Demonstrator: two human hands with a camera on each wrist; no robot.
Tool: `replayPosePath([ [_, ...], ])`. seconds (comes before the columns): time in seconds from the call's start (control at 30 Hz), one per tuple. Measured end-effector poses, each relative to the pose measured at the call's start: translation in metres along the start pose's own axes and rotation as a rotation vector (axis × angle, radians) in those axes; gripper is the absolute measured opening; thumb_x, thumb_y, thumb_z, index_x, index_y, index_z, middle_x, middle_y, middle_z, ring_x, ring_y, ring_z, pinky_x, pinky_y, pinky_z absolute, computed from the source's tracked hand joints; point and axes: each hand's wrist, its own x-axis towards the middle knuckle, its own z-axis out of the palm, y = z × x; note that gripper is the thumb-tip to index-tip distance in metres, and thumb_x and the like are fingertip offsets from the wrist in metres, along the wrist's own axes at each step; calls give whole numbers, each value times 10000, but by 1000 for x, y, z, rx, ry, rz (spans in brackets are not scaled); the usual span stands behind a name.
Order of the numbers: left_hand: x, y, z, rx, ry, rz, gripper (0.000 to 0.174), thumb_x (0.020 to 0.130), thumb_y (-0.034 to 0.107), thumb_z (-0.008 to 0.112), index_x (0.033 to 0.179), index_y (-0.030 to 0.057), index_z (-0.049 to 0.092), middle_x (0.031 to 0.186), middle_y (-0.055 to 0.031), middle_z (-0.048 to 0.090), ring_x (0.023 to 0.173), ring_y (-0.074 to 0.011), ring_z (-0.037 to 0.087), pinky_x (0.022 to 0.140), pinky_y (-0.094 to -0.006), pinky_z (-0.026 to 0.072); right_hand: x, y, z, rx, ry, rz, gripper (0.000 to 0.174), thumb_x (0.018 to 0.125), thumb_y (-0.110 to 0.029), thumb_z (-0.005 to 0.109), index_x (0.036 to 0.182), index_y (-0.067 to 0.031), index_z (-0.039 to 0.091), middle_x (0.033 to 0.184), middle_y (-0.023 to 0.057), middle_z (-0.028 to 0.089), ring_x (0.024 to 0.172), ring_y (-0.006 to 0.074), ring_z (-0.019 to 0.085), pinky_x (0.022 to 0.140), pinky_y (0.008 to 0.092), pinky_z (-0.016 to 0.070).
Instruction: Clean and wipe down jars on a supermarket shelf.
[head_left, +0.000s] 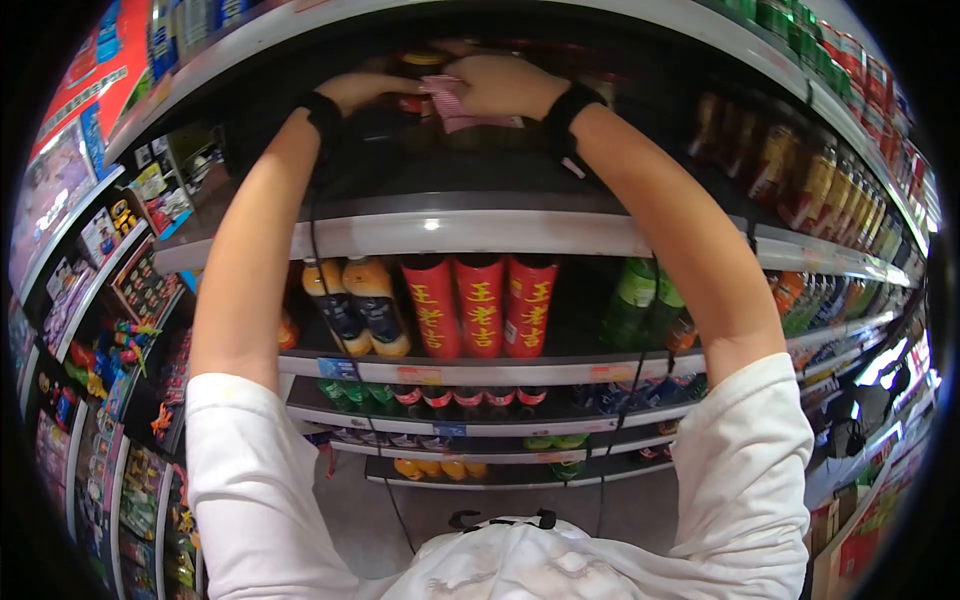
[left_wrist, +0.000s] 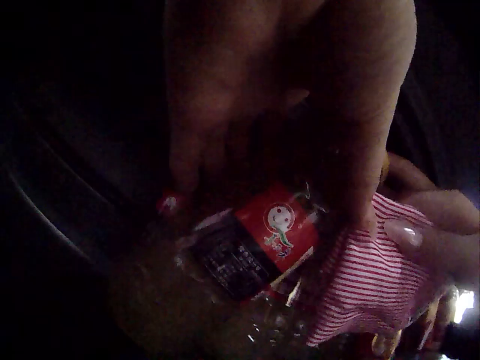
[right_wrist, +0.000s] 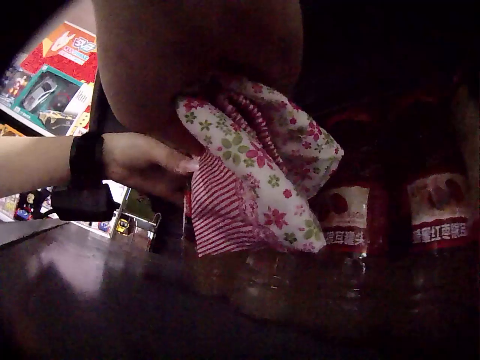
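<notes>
Deep in a dark upper shelf, my left hand (head_left: 362,92) grips a clear glass jar (left_wrist: 251,251) with a red and black label and a yellow lid. The thumb and fingers reach round it from above in the left wrist view. My right hand (head_left: 505,85) holds a cloth (right_wrist: 262,172), striped red and white on one side and flowered on the other. Against the jar's side, the cloth lies bunched beside my left thumb. Most of my right fingers are hidden behind the cloth and in shadow.
More labelled jars (right_wrist: 349,214) stand just right of the cloth. Below, a white shelf edge (head_left: 460,232) fronts red cylinders (head_left: 478,305), orange drink bottles (head_left: 372,300) and green bottles (head_left: 635,295). Glass bottles (head_left: 790,165) line the shelf at right. Toy racks (head_left: 100,300) stand left.
</notes>
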Motion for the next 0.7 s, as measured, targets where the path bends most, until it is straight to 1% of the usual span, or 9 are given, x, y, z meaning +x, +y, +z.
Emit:
replayPosePath([
  [0.03, 2, -2, 2, -39, -46, 39, 610, 813, 253, 688, 1315, 26, 426, 1220, -75, 554, 1103, -171, 531, 965, -308, 402, -8, -1, -1, 8, -6, -31, 304, 851, -191, 478, 1040, -12, 635, 1345, 182, 452, 1012, 368, 579, 894, 420, 458],
  [0.13, 7, -5, 9, 179, 101, 143, 794, 704, 339, 776, 1331, 25, 403, 1218, -102, 555, 1110, -206, 526, 976, -308, 386, -16, 3, -3, -25, 20, -95, 317, 836, -218, 511, 1036, -4, 633, 1350, 177, 454, 982, 362, 594, 862, 427, 472],
  [0.2, 5, -8, 11, 333, 221, 87, 812, 681, 286, 797, 1332, 23, 388, 1210, -98, 560, 1127, -192, 513, 974, -301, 389, -24, 2, -4, -34, 34, -71, 322, 823, -226, 533, 1026, 2, 637, 1363, 171, 443, 979, 359, 598, 856, 420, 477],
  [0.33, -19, 26, 33, 251, 164, 123, 743, 717, 196, 767, 1328, 19, 382, 1218, -93, 541, 1116, -180, 515, 970, -307, 399, -49, -12, -16, 37, 179, -100, 305, 819, -184, 522, 1031, 2, 637, 1351, 176, 452, 979, 358, 599, 859, 404, 482],
  [0.43, -26, 40, 30, 199, 106, 118, 721, 734, 164, 749, 1331, 12, 375, 1231, -89, 528, 1126, -175, 504, 985, -309, 383, -62, -8, -17, -163, 326, -252, 285, 817, -151, 494, 1014, 6, 627, 1298, 187, 493, 965, 358, 600, 850, 399, 485],
  [0.53, -44, 65, 39, 140, 76, 100, 708, 749, 154, 737, 1335, 2, 371, 1236, -86, 523, 1133, -173, 497, 997, -304, 365, -82, -22, -41, -92, 176, -68, 264, 808, -131, 475, 985, 1, 621, 1208, 197, 551, 936, 361, 605, 825, 410, 488],
  [0.57, -53, 71, 43, 129, 77, 94, 704, 754, 152, 733, 1337, -2, 369, 1238, -86, 521, 1135, -173, 496, 1000, -303, 361, -90, -26, -46, -47, 197, -18, 246, 811, -133, 471, 966, -9, 615, 1028, 202, 627, 868, 371, 616, 765, 437, 495],
  [0.67, -71, 65, 49, 230, 233, 266, 646, 763, 138, 731, 1299, -15, 405, 1186, -98, 560, 1089, -170, 531, 958, -298, 398, -120, -44, -74, 29, 122, 113, 244, 812, -133, 470, 975, -17, 611, 866, 202, 650, 799, 381, 623, 707, 460, 493],
  [0.7, -78, 64, 50, 221, 249, 245, 663, 761, 132, 734, 1308, -22, 392, 1204, -108, 553, 1105, -171, 526, 971, -302, 391, -129, -43, -74, 15, 157, 99, 227, 814, -125, 473, 965, -23, 608, 788, 200, 647, 747, 384, 623, 668, 459, 491],
])
